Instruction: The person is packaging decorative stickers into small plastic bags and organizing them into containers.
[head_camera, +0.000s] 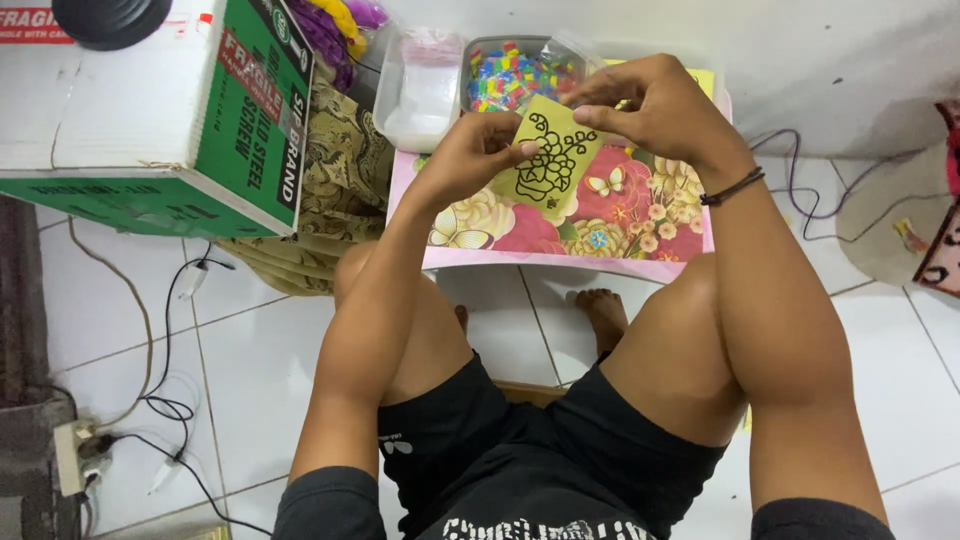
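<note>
Card: yellow card (556, 160) with black line drawing, held tilted above the floral counter (560, 262)
Left hand (472, 152): fingers pinching the card's left edge
Right hand (650, 105): fingers gripping its top right corner
Behind: clear tub of coloured beads (518, 75); green-and-white carton (150, 110) left

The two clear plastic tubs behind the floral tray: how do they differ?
The left clear plastic tub holds mostly white contents; the right clear plastic tub holds multicoloured beads. The left one is in full view; the right one is partly hidden by the right hand. Both stand side by side.
</note>
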